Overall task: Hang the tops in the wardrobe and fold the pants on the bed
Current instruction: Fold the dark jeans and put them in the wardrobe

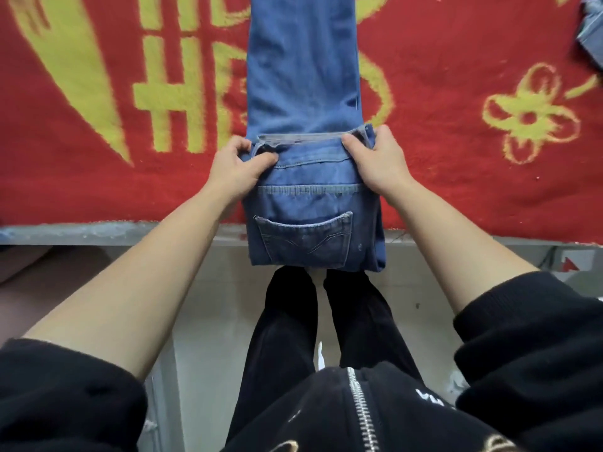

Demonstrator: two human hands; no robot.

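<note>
A pair of blue jeans (pixel 303 76) lies lengthwise on the bed, legs stretched away from me. Its waist end is doubled over toward the legs, and the fold with the back pocket (pixel 303 236) hangs past the bed's near edge. My left hand (pixel 236 168) grips the left corner of the waistband, fingers curled over it. At the right corner my right hand (pixel 375 161) holds the waistband the same way, thumb on top.
A red blanket (pixel 473 177) with yellow patterns covers the bed. The bed's grey edge (pixel 98 233) runs across below it. Another piece of denim (pixel 592 31) lies at the far right. My black-trousered legs stand on pale floor below.
</note>
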